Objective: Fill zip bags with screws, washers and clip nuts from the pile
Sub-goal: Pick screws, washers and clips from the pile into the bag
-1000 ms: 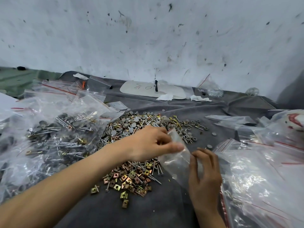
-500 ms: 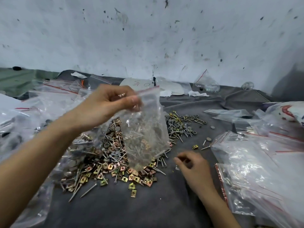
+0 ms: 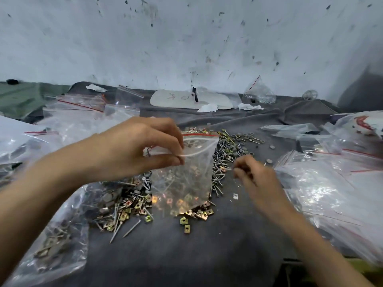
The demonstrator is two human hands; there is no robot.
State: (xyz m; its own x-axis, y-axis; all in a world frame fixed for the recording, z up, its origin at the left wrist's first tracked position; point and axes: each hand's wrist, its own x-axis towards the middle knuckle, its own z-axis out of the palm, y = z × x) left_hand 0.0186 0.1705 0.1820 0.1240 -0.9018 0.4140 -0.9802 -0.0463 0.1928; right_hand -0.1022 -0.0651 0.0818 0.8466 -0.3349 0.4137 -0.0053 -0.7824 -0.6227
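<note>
My left hand (image 3: 134, 150) pinches the top edge of a clear zip bag (image 3: 186, 179) with a red zip line. The bag hangs with its mouth open over the pile and holds screws and clip nuts. The pile lies on the grey cloth: brass clip nuts (image 3: 128, 206) at the front, screws (image 3: 219, 162) in the middle, grey washers (image 3: 244, 139) at the back. My right hand (image 3: 255, 177) hovers just right of the bag, apart from it. Its fingertips are bunched on something small that is too blurred to name.
Filled zip bags (image 3: 51, 235) are heaped at the left. Empty zip bags (image 3: 331, 193) are piled at the right. A white board (image 3: 176, 99) and a small bag (image 3: 259, 94) lie at the back by the wall (image 3: 186, 38). Two loose clip nuts (image 3: 184, 223) sit in front.
My left hand has lowered the bag toward the middle of the pile, and its mouth now gapes open. My right hand has lifted off the cloth and moved up toward the bag.
</note>
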